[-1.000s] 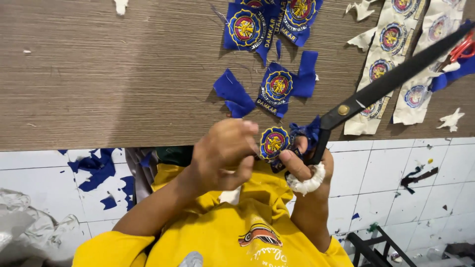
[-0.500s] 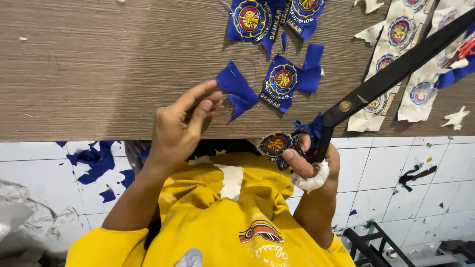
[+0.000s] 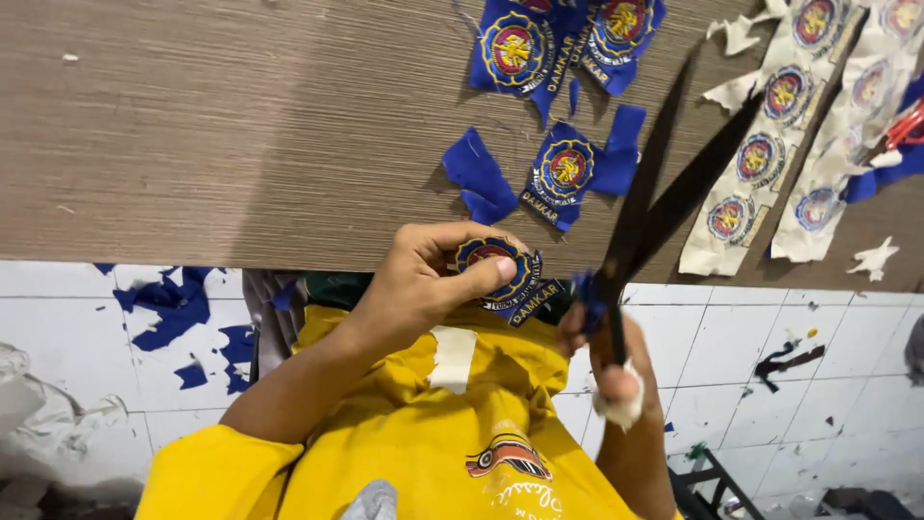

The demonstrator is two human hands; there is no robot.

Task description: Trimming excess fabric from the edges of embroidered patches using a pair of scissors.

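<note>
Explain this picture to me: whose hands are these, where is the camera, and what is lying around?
No machine here: a person in a yellow shirt wears a camera on the head, looking down at their own hands. The left hand pinches a round embroidered patch on blue cloth. The right hand, one finger wrapped in white, grips large black scissors with blades open. On the brown table lie more blue patches, pale strips of uncut patches and snippets. Blue scraps litter the white tiled floor.

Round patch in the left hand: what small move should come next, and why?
Probably feed the round patch between the open blades of the scissors. The left hand pinches it beside them, the right hand grips the handles, and blue fabric remains along its edge.
</note>
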